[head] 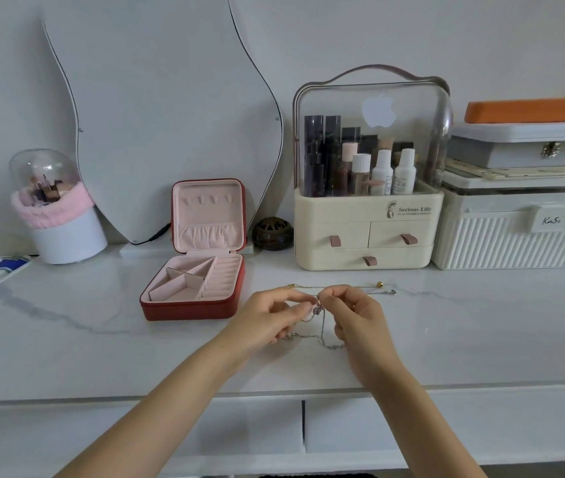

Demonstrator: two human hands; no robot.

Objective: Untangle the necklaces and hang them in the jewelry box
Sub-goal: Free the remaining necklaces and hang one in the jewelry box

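Early stages here — nothing has been hung yet. The jewelry box sits open to the left of the hands and a little beyond them, lid propped upright, and the row of small hooks in the lid is bare; the pink trays below look empty as well. So the untangling is what is being worked on, and all the hanging is judged to be left.

The left hand and the right hand are brought close together just above the tabletop, fingers curled. A pinch is made by each on the silver necklace right at the knot, where a small pale pendant can be seen between the fingertips. From that point the thin chain is let down between the two hands and trails onto the marble, looping under the right palm. Exactly how the strands cross at the knot cannot be made out — too fine, too small.

Just beyond the hands, a second necklace is laid out in a line on the surface: a gold-toned chain with a little round bead at its right end. Whether it is fully freed or caught with the silver one behind the fingers cannot be told. Both chains look very slender, light and prone to kinking.
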